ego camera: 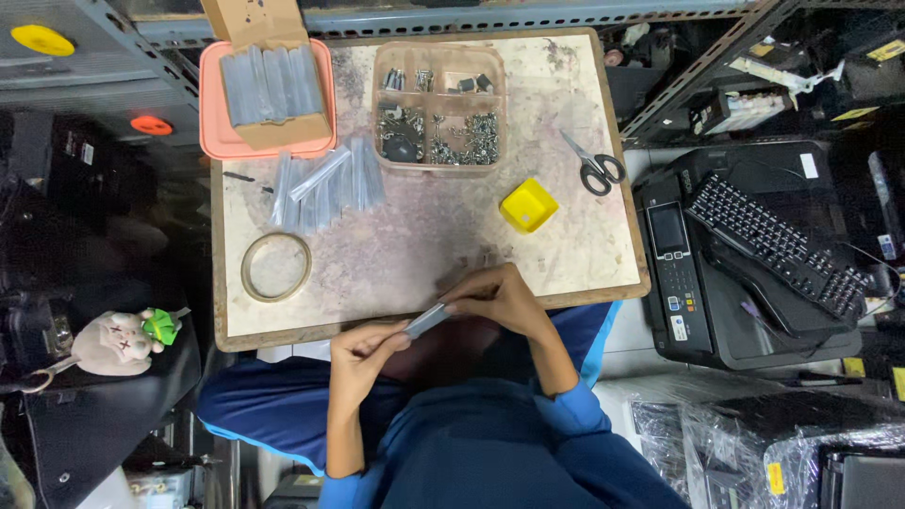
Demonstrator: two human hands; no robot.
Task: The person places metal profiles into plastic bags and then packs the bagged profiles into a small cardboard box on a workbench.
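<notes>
Here the left hand (363, 353) and right hand (495, 297) pinch a small clear bag (426, 320) between fingertips at the table (415, 245) edge; a loosened pinch could drop it into the lap.

Small clear plastic sleeve (426, 320), grey-looking and flat, tilted with its right end higher, held off the board, just past the near edge, roughly mid-way along it.

A small cup (528, 205) sits on the table (415, 254), with scissors (596, 168) to its right. A tape ring (275, 267) lies far left, below loose bags (325, 184)
</notes>
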